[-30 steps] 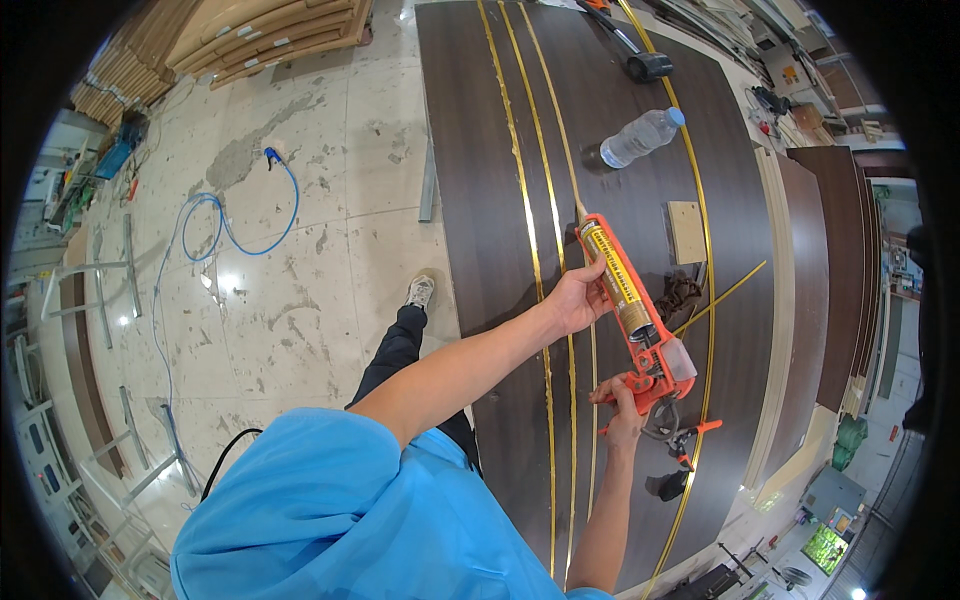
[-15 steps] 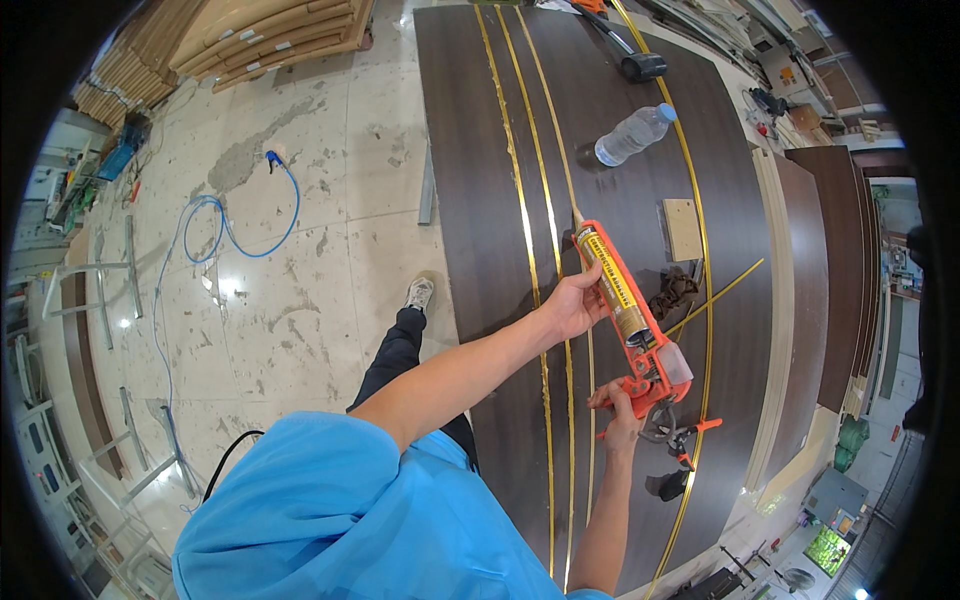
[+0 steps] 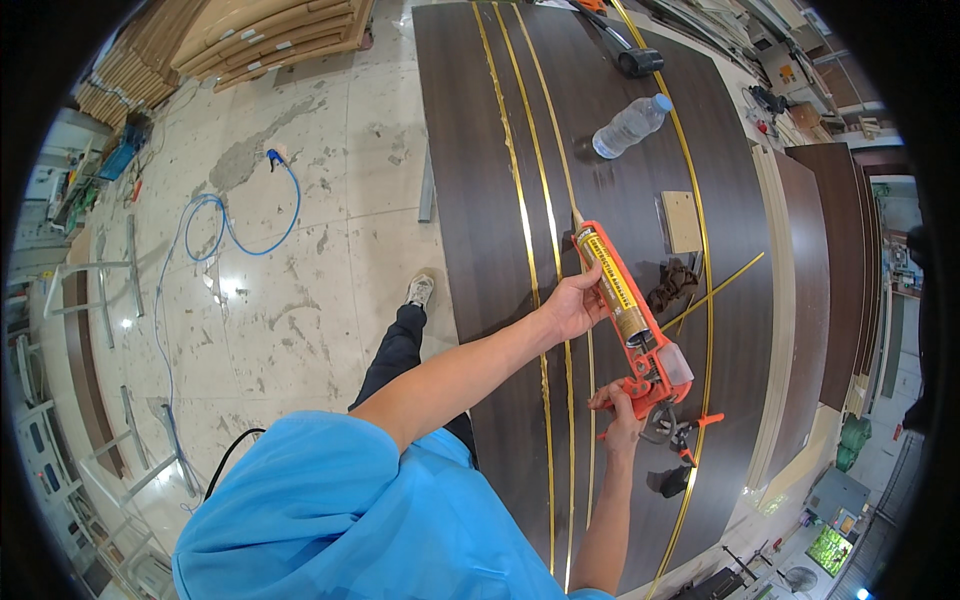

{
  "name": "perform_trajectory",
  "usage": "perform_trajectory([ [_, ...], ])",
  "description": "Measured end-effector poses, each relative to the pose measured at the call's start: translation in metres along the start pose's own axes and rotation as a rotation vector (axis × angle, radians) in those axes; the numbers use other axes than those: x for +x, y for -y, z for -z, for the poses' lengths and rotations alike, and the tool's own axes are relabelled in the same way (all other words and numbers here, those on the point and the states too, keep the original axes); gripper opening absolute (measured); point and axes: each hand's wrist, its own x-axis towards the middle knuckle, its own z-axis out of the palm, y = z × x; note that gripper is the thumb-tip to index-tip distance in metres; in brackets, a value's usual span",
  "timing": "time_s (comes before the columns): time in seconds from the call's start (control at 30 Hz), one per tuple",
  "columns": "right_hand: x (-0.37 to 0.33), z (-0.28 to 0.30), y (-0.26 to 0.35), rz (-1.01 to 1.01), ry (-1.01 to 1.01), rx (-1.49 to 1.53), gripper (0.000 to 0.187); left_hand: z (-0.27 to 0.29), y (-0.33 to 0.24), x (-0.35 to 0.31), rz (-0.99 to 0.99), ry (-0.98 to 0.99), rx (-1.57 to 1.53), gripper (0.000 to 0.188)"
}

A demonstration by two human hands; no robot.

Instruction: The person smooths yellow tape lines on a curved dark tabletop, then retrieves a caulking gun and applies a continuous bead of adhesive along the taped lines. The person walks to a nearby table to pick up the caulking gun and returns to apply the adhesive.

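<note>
An orange caulking gun [image 3: 655, 362] is loaded with a tube of construction adhesive [image 3: 618, 290]. My left hand [image 3: 577, 306] is closed round the front of it, thumb along the tube. Behind, my right hand [image 3: 617, 412] grips the handle and trigger. The nozzle [image 3: 578, 216] meets the rightmost of three narrow gold lines [image 3: 545, 100] running lengthwise on a dark wood-grain panel [image 3: 460, 200]. Right of the tube lie a crumpled dark cloth [image 3: 674, 286] and a loose gold strip [image 3: 712, 293].
On the panel are a water bottle [image 3: 630, 127], a black mallet [image 3: 640, 62], a small wooden block [image 3: 682, 222], a long gold strip [image 3: 704, 200] and an orange-handled tool [image 3: 708, 421]. A blue air hose [image 3: 245, 250] lies on the floor. Stacked boards [image 3: 800, 240] stand right.
The view shifts very slightly. Both hands and the caulking gun stay almost in place, the nozzle still at the right gold line.
</note>
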Motion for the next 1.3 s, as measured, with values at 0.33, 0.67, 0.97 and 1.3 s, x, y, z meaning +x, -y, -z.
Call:
perform_trajectory([
  [0.33, -0.004, 0.005, -0.006, -0.001, -0.003, 0.016, 0.011, 0.004, 0.005, -0.002, 0.009, 0.025, 0.016, 0.042],
  [0.67, -0.011, 0.013, -0.012, -0.008, -0.018, 0.007, 0.012, 0.01, 0.013, -0.004, 0.027, 0.015, -0.001, 0.042],
  [0.97, -0.015, 0.016, -0.015, -0.015, -0.016, -0.022, 0.013, 0.015, 0.014, -0.005, 0.049, 0.061, -0.01, 0.043],
  [1.3, -0.015, 0.019, -0.013, -0.007, 0.02, -0.05, 0.013, 0.007, 0.015, -0.008, 0.049, -0.004, -0.027, 0.042],
])
